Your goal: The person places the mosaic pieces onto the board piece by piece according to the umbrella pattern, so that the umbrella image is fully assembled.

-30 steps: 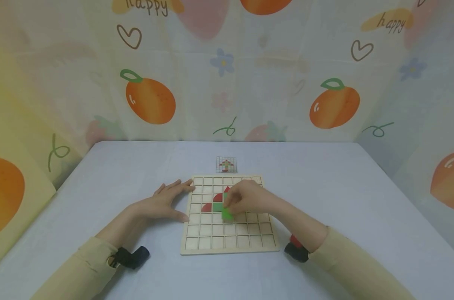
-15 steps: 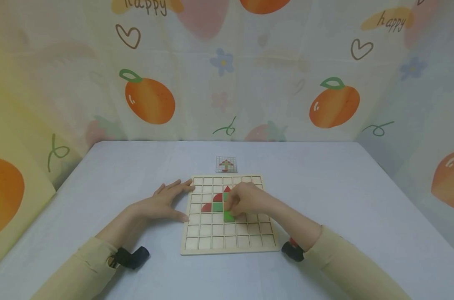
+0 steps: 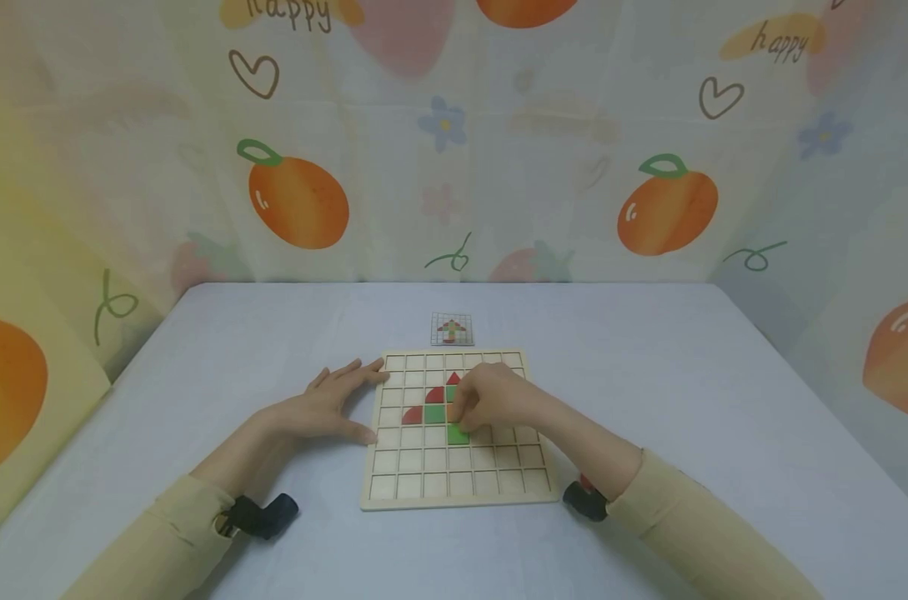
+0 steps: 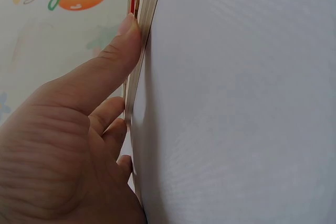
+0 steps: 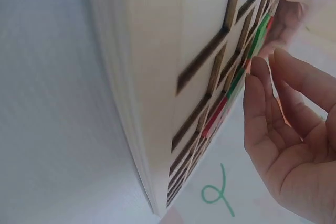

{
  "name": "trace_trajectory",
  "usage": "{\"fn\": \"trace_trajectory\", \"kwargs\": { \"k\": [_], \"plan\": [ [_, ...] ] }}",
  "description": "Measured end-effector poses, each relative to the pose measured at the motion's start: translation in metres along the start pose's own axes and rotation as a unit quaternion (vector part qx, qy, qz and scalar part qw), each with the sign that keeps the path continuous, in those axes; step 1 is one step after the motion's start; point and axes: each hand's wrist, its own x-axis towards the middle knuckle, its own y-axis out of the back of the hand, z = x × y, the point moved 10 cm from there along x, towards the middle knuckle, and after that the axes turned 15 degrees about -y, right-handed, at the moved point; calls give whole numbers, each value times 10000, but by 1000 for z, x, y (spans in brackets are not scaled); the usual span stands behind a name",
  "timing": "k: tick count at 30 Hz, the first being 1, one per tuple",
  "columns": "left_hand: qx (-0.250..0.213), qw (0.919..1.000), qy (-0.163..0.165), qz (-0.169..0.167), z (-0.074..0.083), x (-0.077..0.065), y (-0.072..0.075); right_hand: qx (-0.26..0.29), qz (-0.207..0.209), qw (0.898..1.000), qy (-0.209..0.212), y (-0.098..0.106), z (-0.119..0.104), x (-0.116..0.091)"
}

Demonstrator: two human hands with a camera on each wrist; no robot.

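A wooden grid board [image 3: 423,492] lies flat, bearing coloured tiles. My left hand [image 3: 314,412] lies at the board's left edge, thumb and fingertips touching its frame. In the left wrist view the left thumb [image 4: 113,51] rests along that edge. My right hand [image 3: 499,400] is over the middle, fingertips down at a bright green square tile [image 3: 459,436] that sits in a cell. In the right wrist view nothing shows between the right fingers [image 5: 254,95]. Left of them are a green square [image 3: 434,413], red rounded tiles [image 3: 413,415] and a red triangle [image 3: 454,378]. An orange tile is mostly hidden.
Behind the board lies a small picture card [image 3: 451,329] showing a coloured tile pattern on a grid. A white cloth covers the table [image 3: 611,333]. A printed curtain [image 3: 529,167] hangs behind. Black devices [image 3: 266,517] sit at both wrists.
The green tile, tilted under my right fingers a second ago, now lies square in its cell. My right hand shifted slightly and then stayed nearly still. The left hand has not moved.
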Motion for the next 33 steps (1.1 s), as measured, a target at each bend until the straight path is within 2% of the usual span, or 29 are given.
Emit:
{"fn": "trace_trajectory", "kwargs": {
  "k": [8, 13, 18, 28, 33],
  "plan": [
    [46, 10000, 7, -11, -3, 0, -1, -62, 36, 9998, 169, 15, 5, -3],
    [46, 10000, 10, -20, -3, 1, -1, -96, 38, 9998, -181, 28, 15, -5],
    [28, 10000, 15, -33, -1, 1, -1, -127, 37, 9995, -296, 42, 26, -11],
    [1, 10000, 16, -9, 0, 0, -1, -182, -18, 9986, -489, 65, 65, -20],
    [-5, 10000, 47, -8, 0, 0, -1, -118, -69, 9976, -681, 70, 89, -23]
  ]
}}
